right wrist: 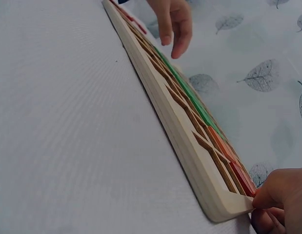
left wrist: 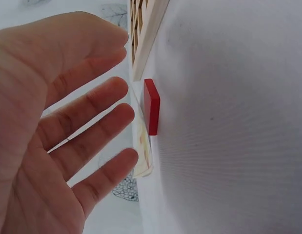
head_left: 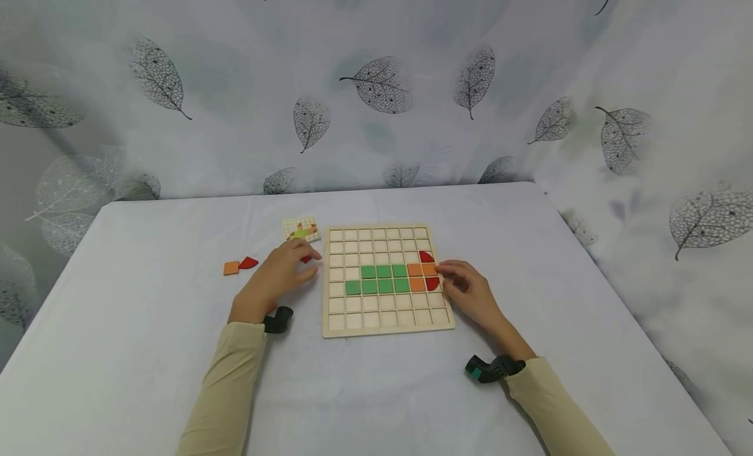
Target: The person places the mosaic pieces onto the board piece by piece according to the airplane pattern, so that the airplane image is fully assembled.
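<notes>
A wooden grid board (head_left: pixel 388 334) lies flat, with several green square tiles (head_left: pixel 385 286) in two rows. Beside them sit orange squares (head_left: pixel 417 284) and two red curved-edged pieces (head_left: pixel 433 284). At the board's right edge my right hand (head_left: pixel 470 293) holds the rim between thumb and fingers, close to the end orange square. My left hand (head_left: pixel 279 276) hovers left of the board, fingers spread and nothing in them. Near its fingertips a red piece (left wrist: pixel 151 107) lies on the cloth, apart from the hand.
Behind the left hand lies a small pattern card (head_left: pixel 301 228). Farther left, an orange square (head_left: pixel 231 268) sits next to a red piece (head_left: pixel 249 262). A white cloth (head_left: pixel 365 390) covers the table, and a leaf-print curtain (head_left: pixel 235 116) hangs behind it.
</notes>
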### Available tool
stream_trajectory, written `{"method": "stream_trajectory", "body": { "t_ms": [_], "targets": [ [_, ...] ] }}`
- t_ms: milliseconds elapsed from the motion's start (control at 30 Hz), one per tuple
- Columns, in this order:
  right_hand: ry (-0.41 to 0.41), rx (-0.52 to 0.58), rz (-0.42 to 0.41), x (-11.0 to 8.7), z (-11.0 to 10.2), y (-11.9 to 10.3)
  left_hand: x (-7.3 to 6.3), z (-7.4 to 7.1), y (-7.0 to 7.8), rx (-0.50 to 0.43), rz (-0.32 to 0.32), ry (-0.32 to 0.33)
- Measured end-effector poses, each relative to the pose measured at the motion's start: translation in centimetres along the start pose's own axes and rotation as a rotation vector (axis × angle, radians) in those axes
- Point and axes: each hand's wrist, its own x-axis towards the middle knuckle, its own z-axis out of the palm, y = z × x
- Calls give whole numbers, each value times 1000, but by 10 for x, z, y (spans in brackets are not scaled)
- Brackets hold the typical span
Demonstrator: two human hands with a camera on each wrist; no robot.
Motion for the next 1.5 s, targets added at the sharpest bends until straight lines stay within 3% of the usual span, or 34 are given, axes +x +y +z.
{"method": "stream_trajectory", "body": {
  "t_ms": [233, 467, 700, 1000, 1200, 1500],
  "targets": [
    [-3, -7, -13, -1, -1, -1, 0, 2, -4, 43, -81, -7],
    [0, -13, -24, 0, 0, 0, -2, 3, -6, 73, -105, 22],
    [-3, -12, -26, -1, 1, 0, -2, 1, -4, 36, -179, -15],
    [8, -27, -1, -1, 1, -1, -1, 1, -4, 38, -148, -69],
    [8, -30, 25, -1, 1, -13, -1, 2, -6, 27, -133, -53],
    [-2, -20, 14, -1, 0, -5, 0, 1, -4, 6, -145, -49]
  ]
}}
